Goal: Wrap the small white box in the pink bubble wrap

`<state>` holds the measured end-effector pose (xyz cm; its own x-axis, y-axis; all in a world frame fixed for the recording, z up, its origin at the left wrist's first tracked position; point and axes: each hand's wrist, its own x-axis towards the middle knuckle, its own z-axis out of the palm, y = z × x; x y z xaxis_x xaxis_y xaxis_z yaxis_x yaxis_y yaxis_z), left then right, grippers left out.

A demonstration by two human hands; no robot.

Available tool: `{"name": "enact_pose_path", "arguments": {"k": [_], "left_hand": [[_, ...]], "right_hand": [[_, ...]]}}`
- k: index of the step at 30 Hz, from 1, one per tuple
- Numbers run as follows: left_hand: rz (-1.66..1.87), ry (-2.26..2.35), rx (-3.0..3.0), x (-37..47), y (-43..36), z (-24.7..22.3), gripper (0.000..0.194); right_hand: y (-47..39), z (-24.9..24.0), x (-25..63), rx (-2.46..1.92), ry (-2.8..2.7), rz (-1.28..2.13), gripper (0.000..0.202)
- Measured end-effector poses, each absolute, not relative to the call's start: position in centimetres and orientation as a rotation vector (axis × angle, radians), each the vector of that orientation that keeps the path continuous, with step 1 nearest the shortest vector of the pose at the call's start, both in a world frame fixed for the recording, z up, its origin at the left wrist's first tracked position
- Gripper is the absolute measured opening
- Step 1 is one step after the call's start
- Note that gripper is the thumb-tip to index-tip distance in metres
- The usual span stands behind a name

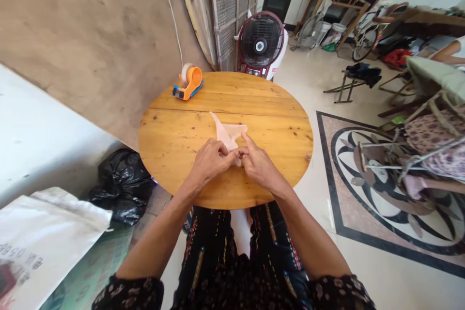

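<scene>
Head view: pink cloth (228, 134) pinched between left hand (210, 159), right hand (258, 163).

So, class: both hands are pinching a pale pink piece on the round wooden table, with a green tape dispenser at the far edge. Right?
One slip: the tape dispenser is orange, as the head view shows. Both hands, left hand and right hand, do pinch the pale pink piece on the round wooden table.

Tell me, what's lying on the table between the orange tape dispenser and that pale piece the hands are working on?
Nothing. In the head view, only bare wood of the table separates the tape dispenser from the pale folded piece.
</scene>
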<state>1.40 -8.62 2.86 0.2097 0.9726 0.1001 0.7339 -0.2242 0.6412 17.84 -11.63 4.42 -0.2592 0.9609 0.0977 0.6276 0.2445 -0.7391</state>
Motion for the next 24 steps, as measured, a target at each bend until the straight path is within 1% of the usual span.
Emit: {"name": "enact_pose_path", "arguments": {"k": [4,9,12,14,17,19,20,22,24], "left_hand": [[0.624,1.609,2.021,1.6,-8.5,3.5,0.035],[0.589,1.613,2.014,1.8,-8.6,3.5,0.02],[0.667,1.585,1.985,1.8,-8.7,3.1,0.017],[0.739,1.584,1.956,1.9,-8.8,2.7,0.016],[0.77,1.583,1.933,2.0,-8.9,2.5,0.015],[0.739,1.581,1.95,2.0,-8.9,2.6,0.015],[0.723,1.58,1.963,2.0,-8.8,2.8,0.015],[0.689,1.564,1.987,1.8,-8.6,3.1,0.014],[0.654,1.536,2.014,1.7,-8.2,3.3,0.013]], "right_hand": [[-10.5,5.3,18.6,-1.439,-2.048,0.87,0.074],[-9.5,5.7,19.2,-1.363,-2.117,0.907,0.074],[-9.4,6.1,19.4,-1.339,-2.152,0.881,0.069],[-9.3,6.5,19.4,-1.384,-2.128,0.76,0.061],[-8.5,7.5,19.1,-1.471,-2.113,0.317,0.046],[-7.5,8.0,18.5,-1.461,-2.22,0.027,0.042],[-6.9,8.2,18.1,-1.451,-2.302,-0.065,0.042],[-5.5,8.4,17.0,-1.47,-2.452,-0.145,0.041],[-4.1,8.3,16.1,-1.514,-2.553,-0.165,0.035]]}}
